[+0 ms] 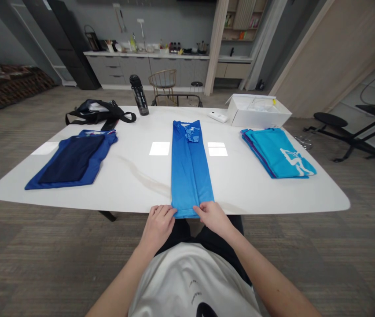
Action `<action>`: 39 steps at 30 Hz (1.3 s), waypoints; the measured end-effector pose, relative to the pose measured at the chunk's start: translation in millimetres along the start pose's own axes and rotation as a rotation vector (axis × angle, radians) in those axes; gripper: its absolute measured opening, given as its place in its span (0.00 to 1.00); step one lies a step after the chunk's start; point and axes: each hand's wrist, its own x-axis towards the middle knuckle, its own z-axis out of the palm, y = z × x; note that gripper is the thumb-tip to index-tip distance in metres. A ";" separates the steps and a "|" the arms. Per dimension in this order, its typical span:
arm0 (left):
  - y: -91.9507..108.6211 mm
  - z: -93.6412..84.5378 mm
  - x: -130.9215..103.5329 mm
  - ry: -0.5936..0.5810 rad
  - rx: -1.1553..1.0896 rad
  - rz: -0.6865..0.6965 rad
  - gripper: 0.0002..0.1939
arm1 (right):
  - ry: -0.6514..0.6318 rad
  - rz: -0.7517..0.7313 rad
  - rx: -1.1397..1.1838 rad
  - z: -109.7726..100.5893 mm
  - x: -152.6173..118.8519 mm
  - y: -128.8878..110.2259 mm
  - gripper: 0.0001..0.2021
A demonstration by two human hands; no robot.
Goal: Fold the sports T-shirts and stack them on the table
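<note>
A blue shirt, folded into a long narrow strip, lies down the middle of the white table. Its far end shows a patterned patch, and its near end reaches the table's front edge. At the near left corner, my left hand pinches the hem between thumb and fingers. My right hand pinches the same hem near its right corner. Folded dark blue clothes lie on the left of the table. To the right rests a stack of folded turquoise clothes with a white print.
A black bag, a phone and a dark water bottle are at the back left. A white box and a small white device stand at the back right. Beyond the table is a chair.
</note>
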 end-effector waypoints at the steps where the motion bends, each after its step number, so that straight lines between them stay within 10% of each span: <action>1: -2.5 -2.5 -0.9 -0.016 -0.013 0.019 0.12 | 0.043 -0.037 -0.088 -0.7 -1.6 -0.6 0.23; 33: -15.2 -16.7 -3.6 -0.234 -0.181 0.184 0.12 | 0.030 -0.024 -0.439 3.4 -19.8 13.2 0.21; 39: -43.0 -12.4 17.1 -0.183 -0.182 0.257 0.22 | 0.079 -0.190 -0.417 -27.5 -14.1 24.8 0.10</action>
